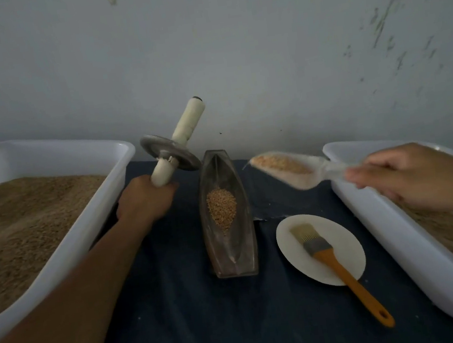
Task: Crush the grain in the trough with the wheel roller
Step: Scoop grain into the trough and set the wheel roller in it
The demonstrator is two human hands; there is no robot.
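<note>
A dark boat-shaped trough (241, 261) lies lengthwise on the blue cloth at the centre. A small heap of golden grain (222, 208) sits in its middle. My left hand (144, 202) grips the lower white handle of the wheel roller (172, 154), holding it tilted in the air left of the trough, metal disc clear of it. My right hand (410, 176) holds the handle of a clear scoop (291, 171) with grain in it, raised to the right of the trough; scoop and hand are blurred.
A big white tub (104, 213) of brown ground material stands on the left, and a second white tub (386, 231) on the right. A white plate (290, 246) holds an orange-handled brush (344, 268) near the trough. A grey wall rises behind.
</note>
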